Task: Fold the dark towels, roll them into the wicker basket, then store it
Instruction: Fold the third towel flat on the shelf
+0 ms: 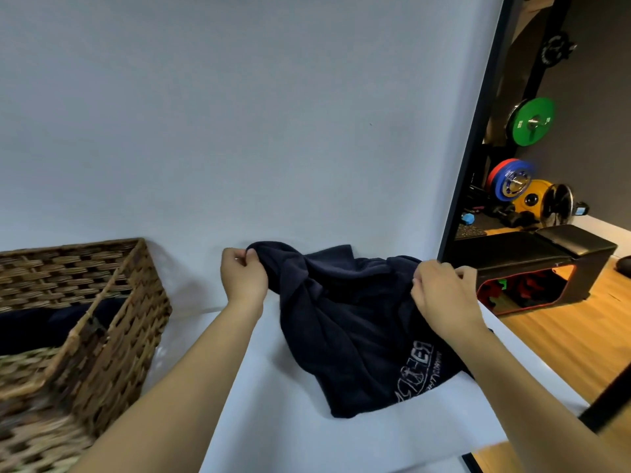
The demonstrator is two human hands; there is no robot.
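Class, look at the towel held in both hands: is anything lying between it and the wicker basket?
Nothing visible. Only bare white surface separates the towel from the basket, whose top is open.

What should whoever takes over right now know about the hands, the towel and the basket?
Left hand: pinches the dark towel at its far left corner.
Right hand: grips the towel's right edge.
The towel hangs bunched between them, its lower end on the white surface, unfolded.
Wicker basket: at left, something dark already inside.
Left: fold and roll this towel, put it in the basket, store it.
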